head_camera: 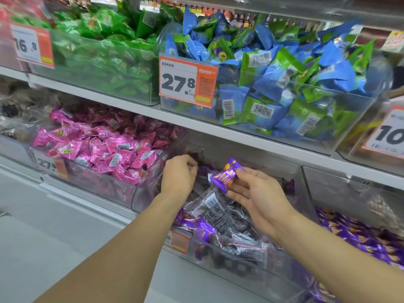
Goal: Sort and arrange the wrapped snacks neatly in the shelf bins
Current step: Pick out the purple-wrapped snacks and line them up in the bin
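Head view: both arms reach into a clear bin (258, 262) on the lower shelf, the one holding a mix of dark see-through snack packs (215, 209) and purple ones. The right hand (260, 193) pinches a purple wrapped snack (226, 175) between thumb and fingertips, lifted just above the pile, the other fingers loosely spread beneath it. The left hand (180, 174) is curled deep at the back of the same bin; its fingertips are hidden behind the knuckles, so I cannot tell whether it has hold of anything. To the right, the neighbouring bin (358, 193) carries a heap of purple snacks (354, 235) that look like the same kind as the one held. To the left sits a bin of pink snacks (105, 147); above are bins of green snacks (98, 38) and of blue-and-green snacks (284, 79), with a price tag (188, 84) clipped on the front.

The step in hand seems to be picking stray purple packs out of the dark ones. The next move likely calls for carrying this pack across the divider wall into the right-hand bin and laying it flat with its fellows, while the left hand sorts the back of the mixed pile
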